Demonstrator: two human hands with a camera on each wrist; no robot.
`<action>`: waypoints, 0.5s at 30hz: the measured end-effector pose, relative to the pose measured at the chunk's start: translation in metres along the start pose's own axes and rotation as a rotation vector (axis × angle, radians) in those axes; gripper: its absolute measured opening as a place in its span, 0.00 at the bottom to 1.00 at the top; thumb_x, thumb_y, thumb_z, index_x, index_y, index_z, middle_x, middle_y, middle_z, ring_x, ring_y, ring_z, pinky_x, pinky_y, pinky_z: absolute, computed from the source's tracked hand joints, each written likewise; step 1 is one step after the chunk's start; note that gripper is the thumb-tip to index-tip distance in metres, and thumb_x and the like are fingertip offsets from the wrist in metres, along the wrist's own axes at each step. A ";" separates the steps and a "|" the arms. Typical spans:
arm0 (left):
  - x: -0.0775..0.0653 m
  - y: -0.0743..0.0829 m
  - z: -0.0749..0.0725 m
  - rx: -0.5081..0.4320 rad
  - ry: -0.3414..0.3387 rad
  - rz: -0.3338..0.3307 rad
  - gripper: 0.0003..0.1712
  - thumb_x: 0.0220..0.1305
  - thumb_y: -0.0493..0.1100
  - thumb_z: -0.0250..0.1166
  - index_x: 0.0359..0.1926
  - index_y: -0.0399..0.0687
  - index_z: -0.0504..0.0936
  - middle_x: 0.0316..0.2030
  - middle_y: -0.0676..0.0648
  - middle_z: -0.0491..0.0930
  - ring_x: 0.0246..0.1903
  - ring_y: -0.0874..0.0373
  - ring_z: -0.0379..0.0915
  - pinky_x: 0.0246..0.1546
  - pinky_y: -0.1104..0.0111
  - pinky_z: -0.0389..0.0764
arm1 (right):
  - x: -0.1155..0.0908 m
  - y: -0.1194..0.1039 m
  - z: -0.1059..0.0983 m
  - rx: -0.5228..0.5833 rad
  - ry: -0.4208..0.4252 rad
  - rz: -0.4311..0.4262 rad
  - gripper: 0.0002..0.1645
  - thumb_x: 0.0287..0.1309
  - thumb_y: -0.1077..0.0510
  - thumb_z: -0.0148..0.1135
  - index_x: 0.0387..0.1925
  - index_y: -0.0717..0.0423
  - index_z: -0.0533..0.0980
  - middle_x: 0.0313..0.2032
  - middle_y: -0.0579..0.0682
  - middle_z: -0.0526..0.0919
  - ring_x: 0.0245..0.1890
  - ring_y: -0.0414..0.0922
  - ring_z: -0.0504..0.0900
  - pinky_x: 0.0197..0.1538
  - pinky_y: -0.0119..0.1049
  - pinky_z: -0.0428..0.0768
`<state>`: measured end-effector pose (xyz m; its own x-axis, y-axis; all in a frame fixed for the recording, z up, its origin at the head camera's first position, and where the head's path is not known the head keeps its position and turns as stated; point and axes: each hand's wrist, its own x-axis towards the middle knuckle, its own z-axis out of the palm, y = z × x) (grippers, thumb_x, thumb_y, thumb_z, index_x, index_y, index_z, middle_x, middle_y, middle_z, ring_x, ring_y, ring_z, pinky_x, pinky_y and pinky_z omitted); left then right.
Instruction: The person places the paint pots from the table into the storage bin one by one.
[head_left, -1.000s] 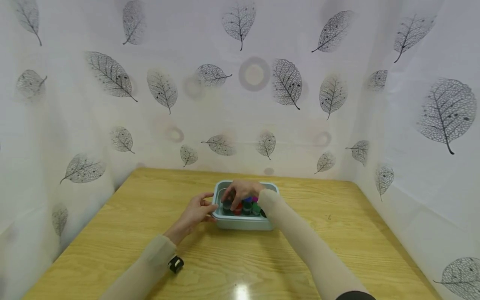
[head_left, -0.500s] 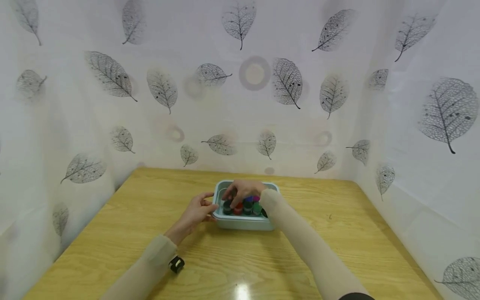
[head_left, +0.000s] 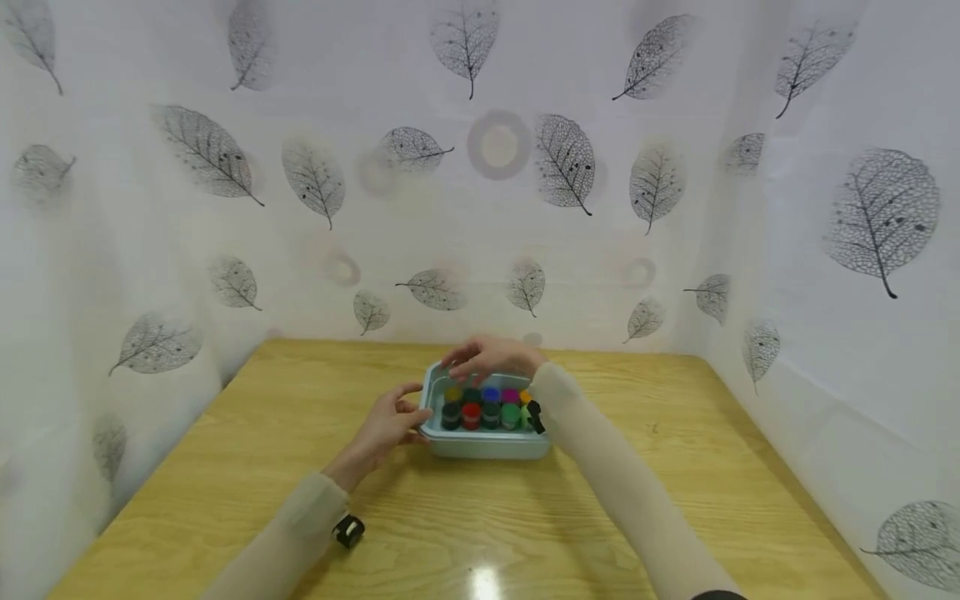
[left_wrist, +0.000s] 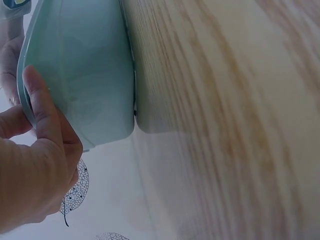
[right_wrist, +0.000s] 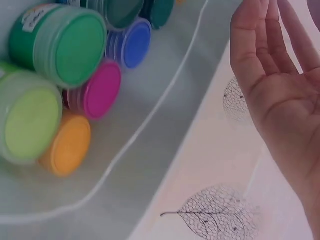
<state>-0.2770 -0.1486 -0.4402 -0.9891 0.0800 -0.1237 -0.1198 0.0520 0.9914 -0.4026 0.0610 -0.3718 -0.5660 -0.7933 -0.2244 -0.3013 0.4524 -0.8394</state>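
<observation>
A pale blue-green plastic bin (head_left: pixel 487 448) sits on the table, with several small paint jars inside in two rows. At its left end my left hand (head_left: pixel 386 429) grips the rim; in the left wrist view, thumb and fingers (left_wrist: pixel 45 112) pinch that rim from both sides. My right hand (head_left: pixel 495 357) hovers over the bin's far side, fingers extended and holding nothing. Among the jars are a red jar (head_left: pixel 471 415) and a black jar (head_left: pixel 451 416). The right wrist view has a green jar (right_wrist: pixel 80 50), a magenta jar (right_wrist: pixel 102 90) and an orange jar (right_wrist: pixel 70 145).
The wooden table (head_left: pixel 300 400) extends around the bin on all sides. A white curtain (head_left: pixel 360 233) printed with leaves hangs behind it and along both sides. My right sleeve (head_left: pixel 622 475) hides the bin's right end.
My right hand has risen out of the bin from among the jars and moved toward its far rim, uncovering both rows. The left hand still grips the left rim.
</observation>
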 end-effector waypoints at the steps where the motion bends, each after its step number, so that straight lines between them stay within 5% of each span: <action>1: 0.000 0.000 0.000 0.001 -0.003 0.000 0.34 0.67 0.32 0.61 0.71 0.40 0.60 0.45 0.33 0.75 0.30 0.56 0.81 0.34 0.60 0.88 | -0.002 -0.001 -0.001 0.010 -0.007 0.009 0.24 0.68 0.56 0.59 0.62 0.58 0.74 0.57 0.62 0.79 0.56 0.61 0.78 0.55 0.49 0.83; 15: -0.003 0.002 0.004 0.028 0.014 0.012 0.37 0.67 0.32 0.61 0.73 0.43 0.56 0.43 0.36 0.74 0.30 0.55 0.80 0.34 0.57 0.88 | -0.047 0.005 -0.019 0.045 0.082 0.145 0.27 0.69 0.52 0.57 0.65 0.61 0.71 0.59 0.66 0.76 0.55 0.60 0.79 0.58 0.56 0.80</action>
<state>-0.2742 -0.1445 -0.4377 -0.9916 0.0668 -0.1108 -0.1054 0.0785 0.9913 -0.3918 0.1085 -0.3560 -0.6625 -0.6843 -0.3048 -0.1781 0.5391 -0.8232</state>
